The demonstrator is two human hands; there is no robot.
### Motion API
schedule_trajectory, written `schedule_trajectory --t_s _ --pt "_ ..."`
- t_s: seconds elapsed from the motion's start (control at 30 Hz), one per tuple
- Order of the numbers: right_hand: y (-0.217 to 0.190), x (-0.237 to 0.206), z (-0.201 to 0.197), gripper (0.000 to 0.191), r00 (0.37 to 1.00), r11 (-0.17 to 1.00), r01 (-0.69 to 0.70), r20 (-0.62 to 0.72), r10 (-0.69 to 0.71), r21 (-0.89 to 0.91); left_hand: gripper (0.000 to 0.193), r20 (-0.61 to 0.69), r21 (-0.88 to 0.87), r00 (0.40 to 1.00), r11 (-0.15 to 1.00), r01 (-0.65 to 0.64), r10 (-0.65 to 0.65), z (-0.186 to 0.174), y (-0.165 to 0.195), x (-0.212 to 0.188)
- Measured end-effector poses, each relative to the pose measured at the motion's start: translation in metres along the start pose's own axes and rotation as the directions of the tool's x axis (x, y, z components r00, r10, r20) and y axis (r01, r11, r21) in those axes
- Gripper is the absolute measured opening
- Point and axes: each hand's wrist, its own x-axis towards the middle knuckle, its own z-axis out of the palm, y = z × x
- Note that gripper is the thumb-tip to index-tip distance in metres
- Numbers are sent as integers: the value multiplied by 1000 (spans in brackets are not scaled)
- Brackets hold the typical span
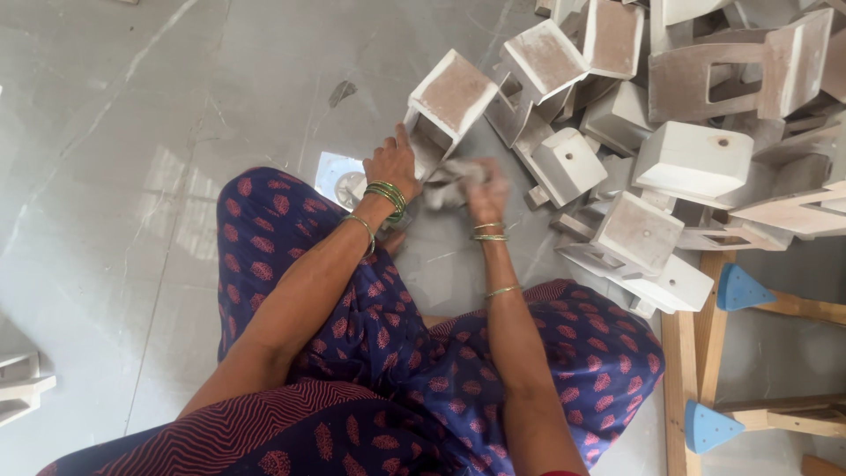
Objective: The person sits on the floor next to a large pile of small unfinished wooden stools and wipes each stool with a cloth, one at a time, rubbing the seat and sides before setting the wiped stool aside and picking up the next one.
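Here the left hand (394, 165) is closed around the lower edge of a white wooden block (448, 99), with the fingers wrapped on its side. The block is painted white on the sides, and its square top face is bare and brownish, like sanded wood. It stands tilted on the floor (132, 159), just above the two hands. The right hand (486, 192) is blurred; it is closed on a grey cloth (448, 189), which it presses against the bottom part of the block. The cloth is crumpled and lies between the two hands.

To the right of the hands there is a big pile of blocks (670, 132) of the same kind, white with brownish faces, some with small holes, lying one over another without order. The nearest of them is just beside the right hand. Further right and lower, a wooden frame (696, 370) with blue triangular corner pieces (738, 288) lies on the floor. Below the hands are the person's knees in dark blue cloth with red pattern.
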Motion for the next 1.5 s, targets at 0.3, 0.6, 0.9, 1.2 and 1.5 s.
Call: schedule_trajectory --t_s 0.3,0.6,0.9,1.2,1.5 --pt "-8 -16 47 49 971 974 225 -82 -223 16 114 -31 -23 999 999 -38 37 3 -3 0" --pt "31 14 -20 56 950 933 101 -245 -193 -346 113 18 106 1000 994 -2 1 -2 -9 8" --pt "3 -9 37 68 992 970 106 40 -118 221 116 29 192 998 980 -54 49 -2 -10 11" --pt "10 -9 39 67 989 944 -148 20 149 295 115 38 196 993 974 -116 111 -1 -19 13" --pt "-25 13 -14 49 992 877 69 -125 -10 476 110 48 207 983 961 -186 179 -1 -19 14"
